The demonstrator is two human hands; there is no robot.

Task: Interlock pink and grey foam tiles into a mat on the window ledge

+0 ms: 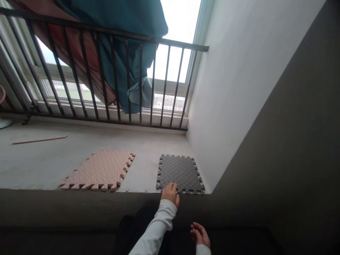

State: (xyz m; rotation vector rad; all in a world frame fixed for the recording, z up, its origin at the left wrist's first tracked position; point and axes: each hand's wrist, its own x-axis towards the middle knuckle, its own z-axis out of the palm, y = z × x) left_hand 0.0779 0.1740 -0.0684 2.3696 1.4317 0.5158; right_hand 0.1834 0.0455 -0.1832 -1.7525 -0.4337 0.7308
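A dark grey foam puzzle mat with a raised tread pattern and toothed edges lies flat on the ledge, close to the right wall. My left hand reaches over its near edge, left of the middle, with the fingertips on or just above the mat. The thumb is to the right and lower down. In front of the ledge, lower and further right, my right hand hangs in the air with loosely bent fingers and nothing in it. A pink foam puzzle mat lies flat to the left, apart from the grey one.
The pale ledge ends at a front edge above a dark drop. A thin stick lies on its left part. Behind stands a black metal railing, with a teal and pink curtain at the window. A white wall bounds the right.
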